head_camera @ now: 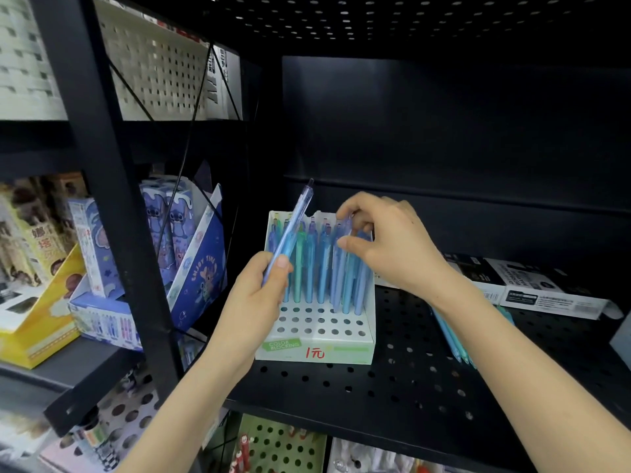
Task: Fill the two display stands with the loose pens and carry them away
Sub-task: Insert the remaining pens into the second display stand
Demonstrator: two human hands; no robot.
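Note:
A white display stand (317, 349) with rows of holes sits on the black perforated shelf. Its back rows hold several blue and green pens (321, 264); the front rows of holes show bare. My left hand (264, 291) grips a light blue pen (290, 233) that tilts up and to the right in front of the stand. My right hand (386, 244) pinches the top of a blue pen (345, 254) standing at the stand's right side. A few loose blue pens (454, 339) lie on the shelf under my right forearm. Only one stand is in view.
The black perforated shelf (403, 384) has a dark back wall. Black and white boxes (532, 285) lie at the right rear. A black upright post (112, 199) stands to the left, with cartoon stationery boxes (191, 254) and a yellow box (37, 319) beyond it.

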